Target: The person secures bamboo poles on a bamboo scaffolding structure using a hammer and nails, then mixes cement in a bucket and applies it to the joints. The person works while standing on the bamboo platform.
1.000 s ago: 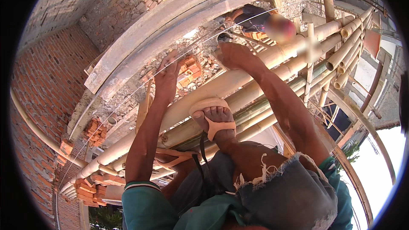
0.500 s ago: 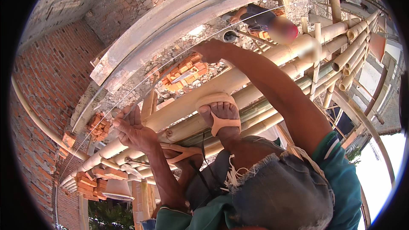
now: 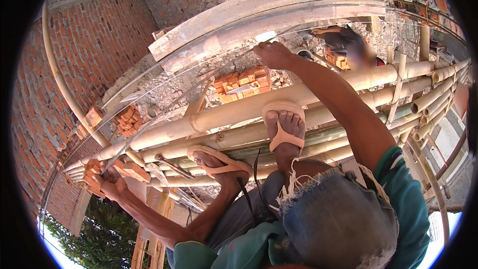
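"What's nearest?"
"Sandalled feet (image 3: 286,122) on bamboo poles (image 3: 224,118)"
"And the fingers?"
"Left hand (image 3: 113,185) and right hand (image 3: 274,55), both curled around a long thin rod (image 3: 167,109) slanting between them"
"Beyond?"
"Stacked orange bricks (image 3: 259,76) amid rubble (image 3: 172,85)"

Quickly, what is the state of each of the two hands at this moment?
Left hand: at the lower end of a thin grey strip; its grip cannot be told.
Right hand: closed, apparently on the strip's upper end.

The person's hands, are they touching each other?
No, the left hand is down by the orange bricks at lower left, while the right hand is far higher in the picture.
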Demonstrator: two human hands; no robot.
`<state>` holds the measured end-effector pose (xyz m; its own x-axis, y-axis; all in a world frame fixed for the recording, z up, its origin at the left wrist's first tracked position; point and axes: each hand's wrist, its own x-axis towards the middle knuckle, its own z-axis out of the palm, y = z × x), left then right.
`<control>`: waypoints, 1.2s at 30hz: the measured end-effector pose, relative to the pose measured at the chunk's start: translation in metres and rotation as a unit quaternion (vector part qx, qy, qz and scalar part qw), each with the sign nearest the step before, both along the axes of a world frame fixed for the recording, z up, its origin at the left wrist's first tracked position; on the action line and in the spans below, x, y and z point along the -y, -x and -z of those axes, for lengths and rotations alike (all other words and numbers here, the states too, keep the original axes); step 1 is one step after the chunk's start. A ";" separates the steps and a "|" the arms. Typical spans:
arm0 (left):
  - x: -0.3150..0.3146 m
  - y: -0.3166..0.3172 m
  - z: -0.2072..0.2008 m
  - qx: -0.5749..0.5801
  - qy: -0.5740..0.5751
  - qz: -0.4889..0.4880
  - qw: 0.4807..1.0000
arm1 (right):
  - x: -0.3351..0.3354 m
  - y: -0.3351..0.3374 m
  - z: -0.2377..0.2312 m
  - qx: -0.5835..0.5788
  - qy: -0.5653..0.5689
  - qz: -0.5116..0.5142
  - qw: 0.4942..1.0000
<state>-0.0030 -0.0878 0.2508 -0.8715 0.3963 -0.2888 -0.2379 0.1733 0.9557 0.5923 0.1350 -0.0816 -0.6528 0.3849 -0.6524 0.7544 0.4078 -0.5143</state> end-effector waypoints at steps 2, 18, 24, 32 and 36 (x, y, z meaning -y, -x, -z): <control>0.008 0.014 -0.005 0.010 -0.005 -0.012 1.000 | -0.001 0.002 0.002 -0.060 -0.163 0.030 0.984; 0.016 0.153 -0.030 0.025 0.053 -0.119 0.991 | 0.002 -0.019 -0.007 -0.115 0.255 -0.015 0.960; 0.005 0.202 0.022 0.030 0.211 -0.130 0.968 | 0.003 -0.024 -0.047 -0.234 0.206 0.100 0.945; -0.028 0.095 0.132 0.182 0.108 -0.212 0.954 | -0.005 -0.024 -0.108 -0.194 0.042 0.202 0.959; -0.041 0.059 0.175 0.156 0.148 -0.114 0.970 | -0.008 -0.025 -0.119 -0.209 -0.075 0.191 0.956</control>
<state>-0.0622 -0.0467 0.0761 -0.7790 0.0627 -0.6239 -0.5715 0.3384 0.7476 0.6176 0.1432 0.0373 -0.6384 0.7156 -0.2833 0.6035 0.2371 -0.7613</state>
